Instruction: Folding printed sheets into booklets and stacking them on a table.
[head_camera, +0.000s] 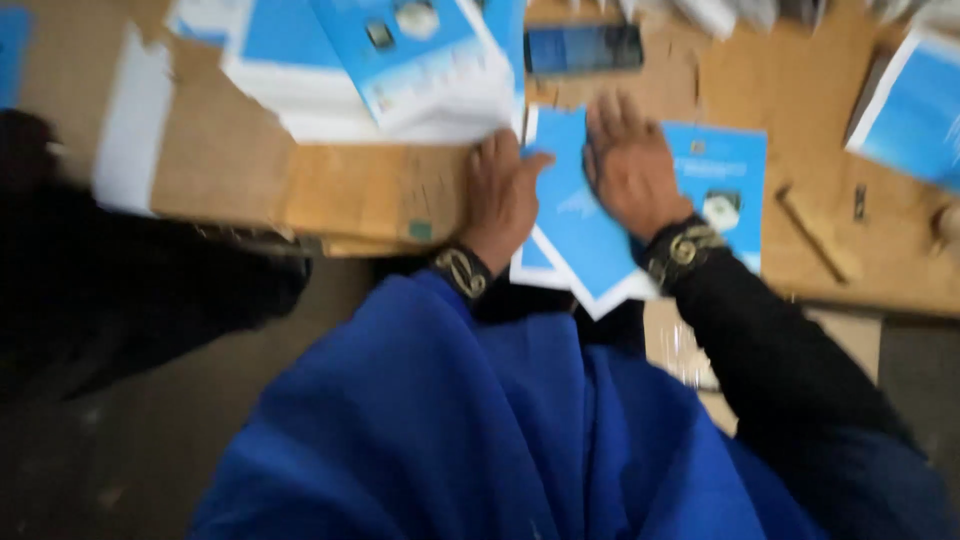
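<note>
Both hands (565, 185) flat on blue sheets (590, 235)

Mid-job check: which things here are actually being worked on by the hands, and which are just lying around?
In hand:
left hand flat at the edge of the blue sheets
right hand pressing flat on the same sheets

Lying about:
stack of blue-and-white leaflets
dark phone-like slab
cardboard surface
blue sheet at the right edge

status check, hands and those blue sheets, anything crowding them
Left hand and right hand flat, open on blue sheets. Sheets overhang cardboard surface. Stack of blue-and-white sheets close above the left hand.
</note>
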